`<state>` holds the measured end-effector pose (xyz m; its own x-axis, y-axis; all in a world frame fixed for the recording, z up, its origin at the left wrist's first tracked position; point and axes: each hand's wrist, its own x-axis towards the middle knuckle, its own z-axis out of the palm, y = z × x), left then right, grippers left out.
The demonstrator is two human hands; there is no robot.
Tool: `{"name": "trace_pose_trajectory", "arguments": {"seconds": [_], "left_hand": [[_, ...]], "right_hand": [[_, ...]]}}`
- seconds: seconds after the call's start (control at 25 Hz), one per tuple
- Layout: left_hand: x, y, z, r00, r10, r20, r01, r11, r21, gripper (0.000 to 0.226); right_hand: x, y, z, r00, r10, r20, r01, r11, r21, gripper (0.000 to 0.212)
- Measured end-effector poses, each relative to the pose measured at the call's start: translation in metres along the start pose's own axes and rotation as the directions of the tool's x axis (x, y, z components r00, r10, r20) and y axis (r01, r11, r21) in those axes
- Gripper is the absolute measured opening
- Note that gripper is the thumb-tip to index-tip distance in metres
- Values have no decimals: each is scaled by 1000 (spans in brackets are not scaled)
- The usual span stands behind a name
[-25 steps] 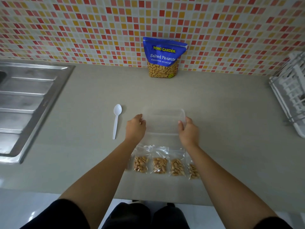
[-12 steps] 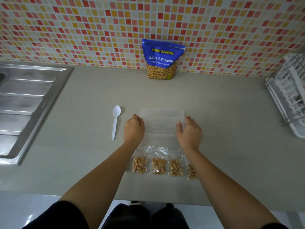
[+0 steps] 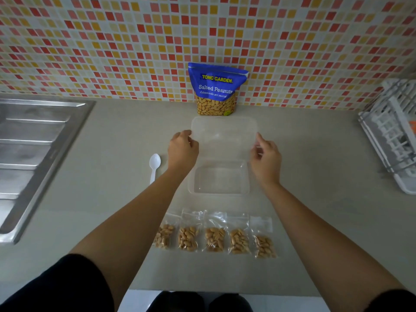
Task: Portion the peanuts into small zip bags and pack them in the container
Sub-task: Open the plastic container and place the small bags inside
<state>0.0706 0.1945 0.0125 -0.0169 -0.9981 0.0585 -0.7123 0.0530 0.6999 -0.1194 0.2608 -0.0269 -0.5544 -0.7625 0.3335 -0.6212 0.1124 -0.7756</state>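
From the head view, both hands hold a clear plastic lid (image 3: pixel 224 136) lifted above the tabletop (image 3: pixel 315 176): the left hand (image 3: pixel 182 148) pinches its left edge, the right hand (image 3: pixel 265 157) its right edge. Below it the open, empty container (image 3: pixel 221 180), a see-through rectangle with rounded corners, sits on the smooth grey surface. Nearer the person lie five small zip bags (image 3: pixel 215 234) of peanuts in a row (glossy, crinkled film). A white plastic spoon (image 3: pixel 154 166) lies just left of the left wrist. The blue peanut pouch (image 3: pixel 215 88) stands against the mosaic tile wall (image 3: pixel 112 41); a steel sink (image 3: pixel 33 143) and white dish rack (image 3: pixel 392 131) flank the scene.
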Motion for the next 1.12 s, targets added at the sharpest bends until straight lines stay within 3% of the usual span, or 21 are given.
{"name": "trace_pose_trajectory", "arguments": {"seconds": [0.16,0.56,0.8,0.96,1.04,1.12], "left_hand": [[33,-5,18,997,-30,70,34,998,-53,40],[69,-38,52,933,-133,334,122,991,55,42],[73,-46,58,931,-66,358,-10,979,205,21],[72,-47,55,950,-60,306,-3,980,200,22],[65,-44,44,977,-26,214,-3,991,133,32],[47,-42,23,994,10,107,-16,998,55,32]], "right_hand": [[37,15,15,990,126,55,-128,991,37,33],[61,53,54,906,271,324,-186,945,-269,23],[64,57,61,883,299,362,-172,923,-344,22],[59,55,55,905,301,300,-196,922,-334,20],[53,44,45,951,257,174,-212,947,-241,25],[33,20,31,988,147,57,-140,985,-106,23]]}}
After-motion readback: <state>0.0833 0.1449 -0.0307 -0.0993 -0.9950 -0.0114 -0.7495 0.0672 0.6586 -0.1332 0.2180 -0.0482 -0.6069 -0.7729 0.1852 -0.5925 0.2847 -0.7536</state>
